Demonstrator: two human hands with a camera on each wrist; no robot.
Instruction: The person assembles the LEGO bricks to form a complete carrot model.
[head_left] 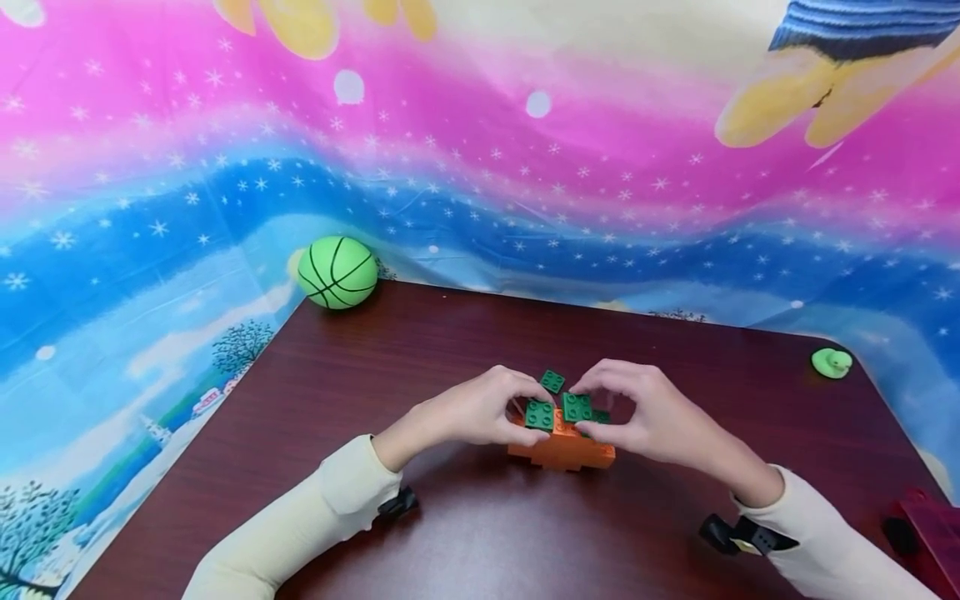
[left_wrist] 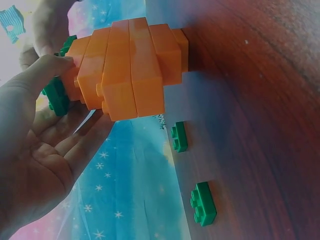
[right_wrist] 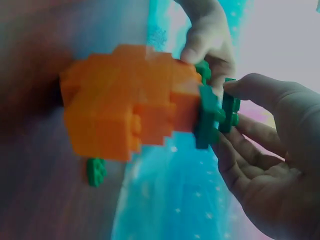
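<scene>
A stepped block of stacked orange toy bricks (head_left: 562, 452) stands on the table. My left hand (head_left: 491, 408) pinches a green brick (head_left: 539, 414) at its top left, thumb on the near side; in the left wrist view this green brick (left_wrist: 56, 96) sits at the top of the orange stack (left_wrist: 132, 70). My right hand (head_left: 652, 412) holds another green brick (head_left: 577, 407) between thumb and fingertips. In the right wrist view that held brick (right_wrist: 230, 106) is just above a further green brick (right_wrist: 206, 117) on top of the orange stack, which my right fingers partly hide in the head view.
A loose green brick (head_left: 552, 381) lies behind the stack; the left wrist view has two loose bricks on the table, one nearer (left_wrist: 204, 204), one farther (left_wrist: 179, 136). A green ball (head_left: 337, 272) sits at the back left corner, a rubber duck (head_left: 831, 362) at the back right. A reddish container (head_left: 930, 533) stands at right.
</scene>
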